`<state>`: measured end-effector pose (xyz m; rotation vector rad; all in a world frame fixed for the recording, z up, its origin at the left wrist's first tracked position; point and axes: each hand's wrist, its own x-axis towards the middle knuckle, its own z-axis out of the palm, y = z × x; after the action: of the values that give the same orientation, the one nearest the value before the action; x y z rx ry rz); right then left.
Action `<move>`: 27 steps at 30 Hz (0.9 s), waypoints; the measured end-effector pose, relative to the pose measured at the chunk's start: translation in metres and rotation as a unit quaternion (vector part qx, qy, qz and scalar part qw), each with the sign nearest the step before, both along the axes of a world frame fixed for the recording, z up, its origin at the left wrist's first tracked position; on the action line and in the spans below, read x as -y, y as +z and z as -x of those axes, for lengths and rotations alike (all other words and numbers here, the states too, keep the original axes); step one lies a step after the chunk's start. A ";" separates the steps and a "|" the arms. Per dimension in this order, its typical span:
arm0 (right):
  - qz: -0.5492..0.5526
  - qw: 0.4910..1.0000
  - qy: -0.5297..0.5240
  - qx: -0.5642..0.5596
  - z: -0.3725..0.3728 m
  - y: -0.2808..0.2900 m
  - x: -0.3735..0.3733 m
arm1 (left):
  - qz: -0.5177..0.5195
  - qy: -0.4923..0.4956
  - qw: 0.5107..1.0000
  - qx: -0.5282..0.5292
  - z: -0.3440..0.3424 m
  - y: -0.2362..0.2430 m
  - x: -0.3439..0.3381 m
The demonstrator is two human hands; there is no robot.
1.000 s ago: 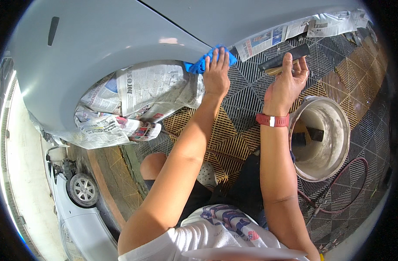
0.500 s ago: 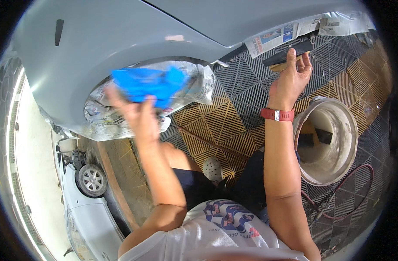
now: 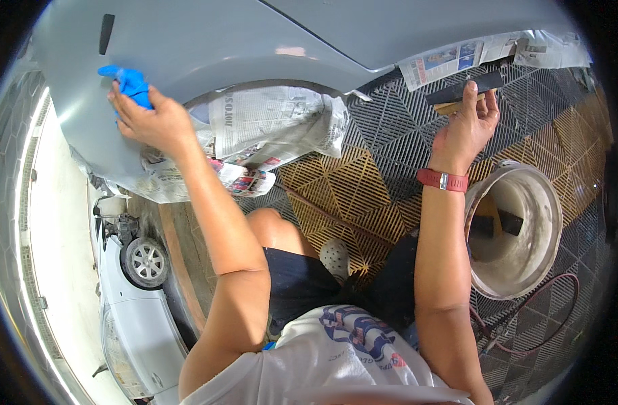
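My left hand [image 3: 153, 123] is closed on a bunched blue cloth [image 3: 135, 88], held against the grey car fender [image 3: 207, 50] left of the wheel arch. A dark narrow slot [image 3: 106, 34] in the fender lies just above the cloth. Out to the right, over the floor, my right hand [image 3: 469, 128] grips a sanding block with a black sheet [image 3: 465, 88] on its upper face. The block's tan side shows below that sheet. A red watch strap [image 3: 430, 178] circles my right wrist.
Newspaper [image 3: 255, 121] masks the wheel arch, and more newspaper [image 3: 434, 64] hangs along the sill. A pale bucket [image 3: 525, 270] with dark pieces inside stands right of my forearm, beside a reddish hose [image 3: 577, 297]. Slotted floor tiles [image 3: 336, 179] lie below; another car [image 3: 140, 331] is at lower left.
My left hand has swung left and up with the blue cloth, from in front of the wheel arch onto the fender. The cloth is now bunched smaller. My right hand still grips the sanding block.
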<state>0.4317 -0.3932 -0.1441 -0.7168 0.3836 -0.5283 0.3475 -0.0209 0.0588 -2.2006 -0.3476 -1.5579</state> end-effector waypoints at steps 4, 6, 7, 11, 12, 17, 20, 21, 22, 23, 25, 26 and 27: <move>-0.001 1.000 -0.004 -0.002 0.000 0.001 -0.003 | 0.061 -0.020 0.997 -0.035 -0.027 -0.050 0.085; 0.004 1.000 -0.002 -0.001 0.001 0.001 -0.002 | 0.077 -0.070 0.993 -0.053 -0.050 -0.090 0.115; 0.006 1.000 -0.004 0.005 0.002 0.001 0.001 | 0.094 -0.087 0.990 -0.065 -0.061 -0.110 0.131; 0.000 1.000 -0.002 -0.002 0.003 0.002 0.001 | 0.050 -0.096 0.984 -0.141 -0.080 -0.197 0.148; 0.001 1.000 -0.005 -0.008 0.003 0.003 0.004 | 0.034 -0.093 0.982 -0.163 -0.084 -0.218 0.151; 0.000 1.000 -0.001 -0.013 0.003 0.000 0.001 | 0.030 -0.125 0.944 -0.305 -0.087 -0.301 0.151; 0.001 0.999 0.005 -0.034 0.004 0.002 -0.004 | 0.040 -0.146 0.871 -0.468 -0.068 -0.319 0.157; 0.000 0.999 -0.004 -0.037 0.004 0.001 -0.005 | 0.095 -0.152 0.853 -0.491 -0.054 -0.318 0.158; 0.001 0.999 -0.005 -0.033 0.002 0.000 -0.003 | 0.150 -0.162 0.831 -0.511 -0.040 -0.311 0.167; 0.001 1.000 -0.006 -0.031 0.001 -0.003 -0.002 | 0.205 -0.170 0.805 -0.530 -0.028 -0.303 0.175; -0.002 1.000 -0.007 -0.029 -0.002 -0.004 -0.002 | 0.244 -0.273 0.853 -0.371 -0.010 -0.276 0.162; -0.003 1.000 -0.007 -0.029 -0.003 -0.004 0.000 | 0.261 -0.321 0.864 -0.287 -0.003 -0.259 0.151; -0.002 0.999 -0.011 -0.031 -0.004 -0.005 0.004 | 0.228 -0.305 0.907 -0.181 -0.003 -0.229 0.148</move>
<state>0.4358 -0.3974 -0.1492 -0.7275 0.4510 -0.5278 0.3501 -0.1691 -0.1705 -3.1256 0.1324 -1.3825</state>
